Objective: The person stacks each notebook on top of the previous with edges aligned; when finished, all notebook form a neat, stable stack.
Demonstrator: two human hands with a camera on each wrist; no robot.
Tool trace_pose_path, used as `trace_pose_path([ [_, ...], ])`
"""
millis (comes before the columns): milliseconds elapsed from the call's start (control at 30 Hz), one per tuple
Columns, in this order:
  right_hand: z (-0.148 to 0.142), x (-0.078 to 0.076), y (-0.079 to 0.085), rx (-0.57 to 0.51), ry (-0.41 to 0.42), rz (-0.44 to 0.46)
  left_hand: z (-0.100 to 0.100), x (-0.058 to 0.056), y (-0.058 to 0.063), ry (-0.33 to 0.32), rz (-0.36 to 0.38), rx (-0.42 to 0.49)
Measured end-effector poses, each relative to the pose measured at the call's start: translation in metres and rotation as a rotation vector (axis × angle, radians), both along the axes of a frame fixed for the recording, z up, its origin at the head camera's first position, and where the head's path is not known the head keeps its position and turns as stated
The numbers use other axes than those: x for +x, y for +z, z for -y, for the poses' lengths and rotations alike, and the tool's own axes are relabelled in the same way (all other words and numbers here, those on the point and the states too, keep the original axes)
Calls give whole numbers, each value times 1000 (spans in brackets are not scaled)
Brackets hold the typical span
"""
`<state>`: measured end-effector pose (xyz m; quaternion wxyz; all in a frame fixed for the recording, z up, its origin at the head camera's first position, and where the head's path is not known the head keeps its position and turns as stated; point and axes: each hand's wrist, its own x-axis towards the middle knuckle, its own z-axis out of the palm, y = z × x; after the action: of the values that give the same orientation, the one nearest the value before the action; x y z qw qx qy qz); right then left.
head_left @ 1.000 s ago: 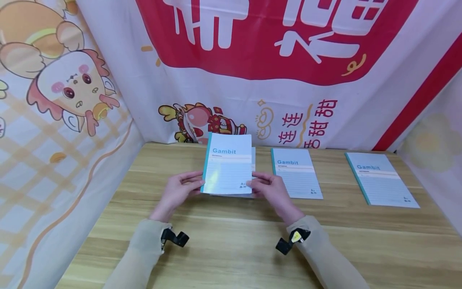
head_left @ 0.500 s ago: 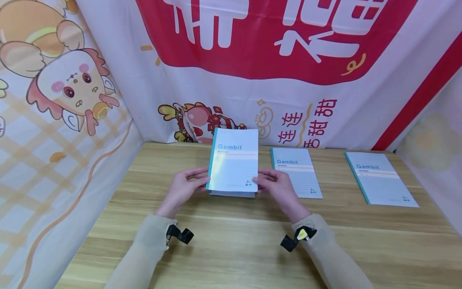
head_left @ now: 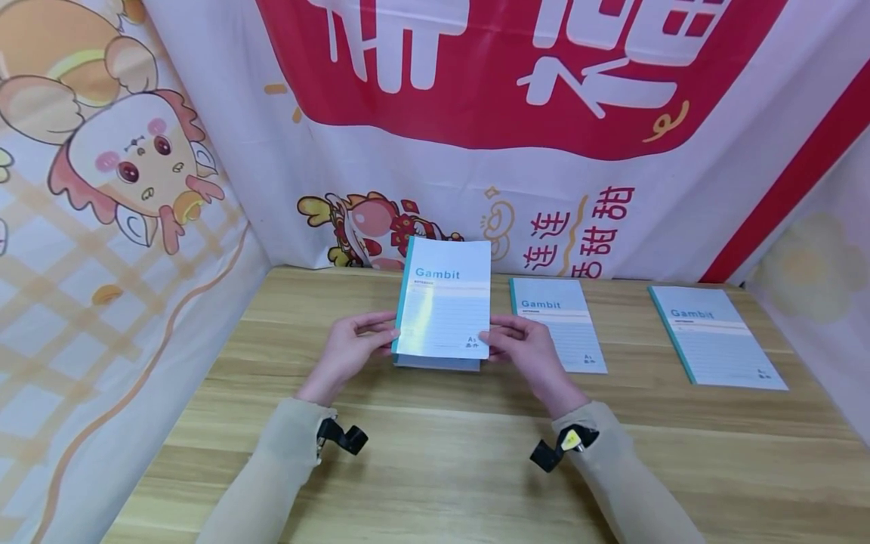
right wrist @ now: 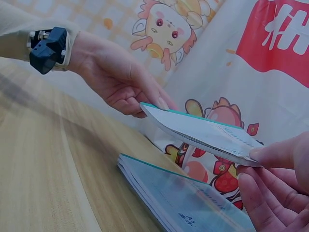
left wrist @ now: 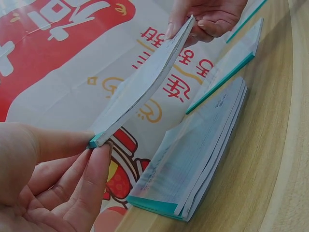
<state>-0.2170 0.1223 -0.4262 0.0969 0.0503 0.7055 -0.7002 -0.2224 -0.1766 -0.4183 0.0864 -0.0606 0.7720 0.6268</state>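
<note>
A pale blue notebook [head_left: 445,302] with a teal spine and "Gambit" on its cover is held up between both hands. My left hand [head_left: 350,351] pinches its spine edge, thumb on top and fingers beneath. On the opposite edge my right hand [head_left: 526,347] pinches it the same way. Below, a small stack of similar notebooks [left wrist: 193,159] lies on the table, with a gap between it and the held one in both wrist views. From the head view the held notebook hides most of that stack [head_left: 438,364].
To the right on the wooden table [head_left: 435,468] lie a single notebook [head_left: 564,332], partly behind the right hand, and another notebook [head_left: 720,340] farther right. A printed cloth [head_left: 408,174] hangs along the table's back edge, and a patterned cloth [head_left: 136,325] borders the left side.
Both hands have carried the held notebook right and slightly up, bringing it over the stack; it shifts only a little in the last half second. The other notebooks have stayed put.
</note>
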Motion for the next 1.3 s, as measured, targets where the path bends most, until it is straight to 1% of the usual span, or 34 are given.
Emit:
trace_pose_path([
  [233, 0, -2, -3, 2, -6, 5, -1, -2, -1, 12, 8, 13],
  [500, 1, -6, -8, 18, -10, 7, -1, -6, -2, 17, 25, 7],
  [633, 1, -7, -10, 11, -16, -1, -2, -9, -4, 6, 19, 14],
  [767, 2, -10, -14, 9, -26, 2, -1, -12, -9, -6, 6, 18],
  [967, 5, -12, -23, 32, -37, 27, 1, -14, -18, -18, -3, 8],
  [1200, 6, -13, -33, 50, -43, 16, 0, -16, -28, 0, 17, 17],
  [1300, 7, -13, -36, 59, -49, 17, 0, -17, -31, 5, 13, 18],
])
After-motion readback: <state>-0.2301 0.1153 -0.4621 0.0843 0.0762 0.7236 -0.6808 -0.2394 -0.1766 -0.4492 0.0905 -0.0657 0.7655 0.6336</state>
